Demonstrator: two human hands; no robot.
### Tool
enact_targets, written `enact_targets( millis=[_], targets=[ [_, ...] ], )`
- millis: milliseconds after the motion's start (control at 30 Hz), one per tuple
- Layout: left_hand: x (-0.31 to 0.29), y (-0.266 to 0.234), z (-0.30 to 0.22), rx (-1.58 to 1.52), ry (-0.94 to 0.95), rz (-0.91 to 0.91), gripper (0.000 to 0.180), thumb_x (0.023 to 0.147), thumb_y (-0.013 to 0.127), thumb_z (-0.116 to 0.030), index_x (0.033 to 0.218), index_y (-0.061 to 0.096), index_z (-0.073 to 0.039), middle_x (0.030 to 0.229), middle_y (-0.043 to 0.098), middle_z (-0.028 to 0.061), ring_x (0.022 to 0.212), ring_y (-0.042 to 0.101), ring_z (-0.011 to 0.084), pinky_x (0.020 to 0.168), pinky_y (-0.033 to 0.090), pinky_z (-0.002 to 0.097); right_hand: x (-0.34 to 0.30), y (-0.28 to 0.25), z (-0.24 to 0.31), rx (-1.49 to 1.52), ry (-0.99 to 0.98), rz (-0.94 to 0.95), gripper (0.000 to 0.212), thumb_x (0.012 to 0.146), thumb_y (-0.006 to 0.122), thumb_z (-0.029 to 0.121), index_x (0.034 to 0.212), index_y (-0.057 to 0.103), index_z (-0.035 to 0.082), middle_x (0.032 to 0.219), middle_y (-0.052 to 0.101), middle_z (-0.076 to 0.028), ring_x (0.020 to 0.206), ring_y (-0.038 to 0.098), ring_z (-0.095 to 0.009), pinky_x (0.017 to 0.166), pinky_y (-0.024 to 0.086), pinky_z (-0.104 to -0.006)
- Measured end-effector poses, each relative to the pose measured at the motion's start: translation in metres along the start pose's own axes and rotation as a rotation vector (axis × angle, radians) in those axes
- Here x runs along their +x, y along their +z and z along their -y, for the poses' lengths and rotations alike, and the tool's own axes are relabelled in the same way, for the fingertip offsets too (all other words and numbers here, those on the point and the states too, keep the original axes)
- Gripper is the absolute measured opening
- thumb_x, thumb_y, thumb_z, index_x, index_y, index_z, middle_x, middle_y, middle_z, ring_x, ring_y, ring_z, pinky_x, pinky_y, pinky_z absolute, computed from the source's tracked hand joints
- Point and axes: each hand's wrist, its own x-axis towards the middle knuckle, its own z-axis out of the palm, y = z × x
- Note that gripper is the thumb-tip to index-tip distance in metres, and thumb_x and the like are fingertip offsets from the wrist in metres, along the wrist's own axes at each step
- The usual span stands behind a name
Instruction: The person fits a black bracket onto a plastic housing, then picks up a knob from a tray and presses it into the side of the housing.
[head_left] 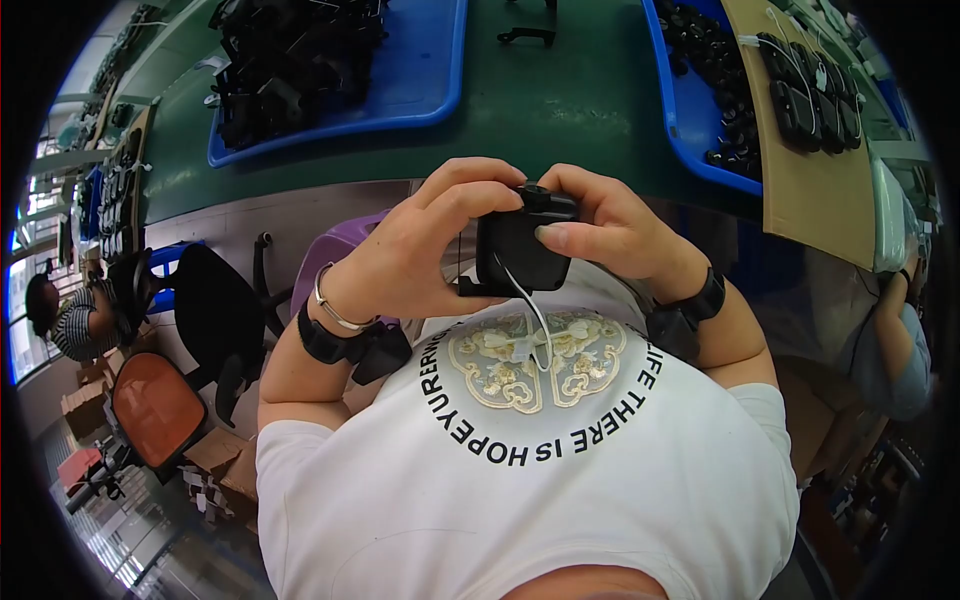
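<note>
A black plastic device housing (522,250) is held up in front of my chest, just off the table's near edge. A white cable (535,308) comes out of it and hangs down over my shirt. My left hand (425,235) grips its left side, thumb below and fingers at the top. From the other side my right hand (610,222) closes on it, the thumb lying across its face and the index finger at the upper edge. Between the fingertips at the top sits a small black part (545,200), partly hidden by my fingers.
A blue tray (440,110) piled with black plastic parts (290,65) stands at the back left of the green table (560,110). A loose black bracket (527,37) lies farther back. At right are another blue tray (680,140) and cardboard (815,195) bearing black devices (800,105). Other people sit at both sides.
</note>
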Motion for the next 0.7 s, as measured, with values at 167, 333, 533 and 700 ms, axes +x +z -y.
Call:
enact_targets(
  millis=[167, 333, 533, 700],
  targets=[
    [-0.005, 0.006, 0.002, -0.009, 0.07, -0.083, 0.07, 0.053, 0.084, -0.01, 0.112, 0.047, -0.008, 0.116, 0.042, 0.0137, 0.103, 0.05, 0.0288, 0.085, 0.048, 0.035, 0.0, 0.001, -0.001, 0.021, -0.003, 0.037, 0.031, 0.081, 0.063, 0.012, 0.105, 0.048, 0.0, 0.092, 0.054, -0.003, 0.084, 0.051, -0.008, 0.073, 0.044, -0.0217],
    [-0.01, 0.01, 0.008, -0.015, 0.083, -0.11, 0.07, 0.052, 0.085, -0.011, 0.111, 0.047, -0.006, 0.111, 0.04, 0.0124, 0.1, 0.05, 0.0265, 0.084, 0.049, 0.0334, 0.0, -0.004, -0.004, 0.038, -0.128, 0.062, 0.037, 0.081, 0.064, 0.013, 0.111, 0.048, 0.0, 0.095, 0.055, -0.005, 0.088, 0.053, -0.009, 0.076, 0.045, -0.0234],
    [-0.006, 0.006, 0.006, 0.043, 0.049, -0.023, 0.07, 0.052, 0.086, -0.012, 0.11, 0.047, -0.005, 0.108, 0.042, 0.0125, 0.096, 0.051, 0.0254, 0.079, 0.05, 0.0325, 0.003, -0.007, 0.017, -0.024, -0.186, -0.047, 0.032, 0.083, 0.064, 0.011, 0.11, 0.052, -0.002, 0.096, 0.058, -0.007, 0.089, 0.055, -0.01, 0.077, 0.046, -0.0232],
    [-0.002, 0.012, 0.005, 0.018, 0.064, -0.021, 0.069, 0.051, 0.085, -0.012, 0.108, 0.048, -0.003, 0.104, 0.044, 0.0129, 0.089, 0.053, 0.026, 0.073, 0.05, 0.0322, 0.003, -0.007, 0.015, -0.226, -0.143, -0.02, 0.022, 0.084, 0.062, 0.008, 0.103, 0.056, -0.003, 0.094, 0.059, -0.008, 0.086, 0.056, -0.009, 0.075, 0.047, -0.0217]
  ],
)
